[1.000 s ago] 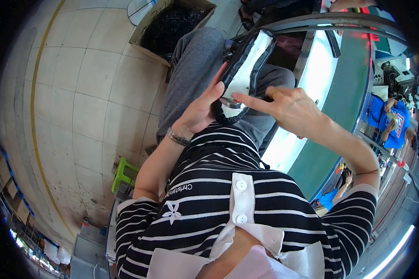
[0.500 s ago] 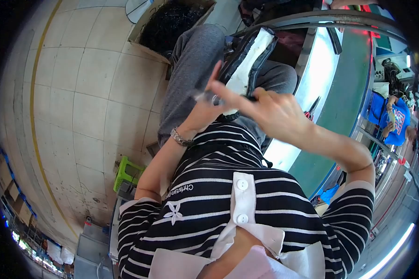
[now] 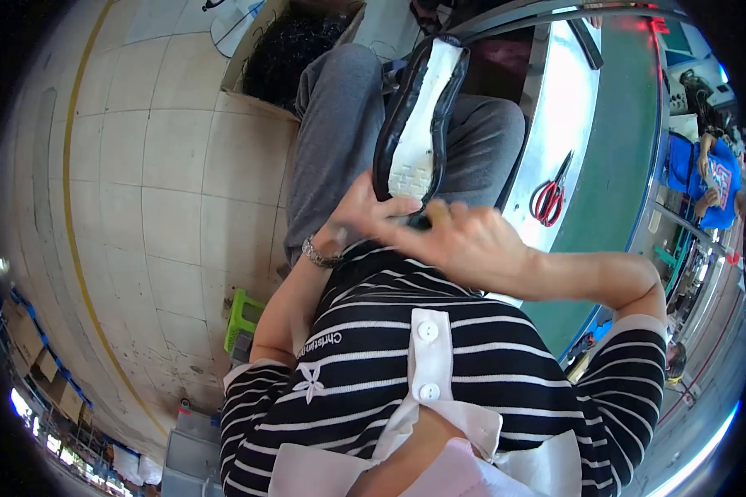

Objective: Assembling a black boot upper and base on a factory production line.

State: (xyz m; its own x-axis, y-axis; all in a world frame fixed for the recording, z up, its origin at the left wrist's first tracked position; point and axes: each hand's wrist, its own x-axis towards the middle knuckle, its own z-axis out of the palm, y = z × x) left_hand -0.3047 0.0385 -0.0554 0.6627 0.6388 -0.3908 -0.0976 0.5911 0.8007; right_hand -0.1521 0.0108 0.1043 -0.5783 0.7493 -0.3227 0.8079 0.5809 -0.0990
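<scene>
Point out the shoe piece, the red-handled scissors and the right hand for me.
Shoe piece (image 3: pixel 420 124): head view, on its white middle.
Red-handled scissors (image 3: pixel 559 181): head view, near where handles meet blades.
Right hand (image 3: pixel 482 248): head view, on its back.

Upper body: the person wears a black shirt (image 3: pixel 493 364) with thin white horizontal stripes. Sleeves short, striped, edged with white cuffs (image 3: pixel 643 325). Collar (image 3: pixel 547 465) broad, white; front placket (image 3: pixel 439 356) white, with round white buttons (image 3: pixel 428 331). Chest carries a pale flower emblem (image 3: pixel 310 383) beside small light lettering (image 3: pixel 320 341). Pale pink fabric (image 3: pixel 456 474) shows near the neck. Left wrist: silver-coloured link band (image 3: pixel 317 255). Both forearms bare. Legs: plain grey trousers (image 3: pixel 344 137), loosely creased.
</scene>
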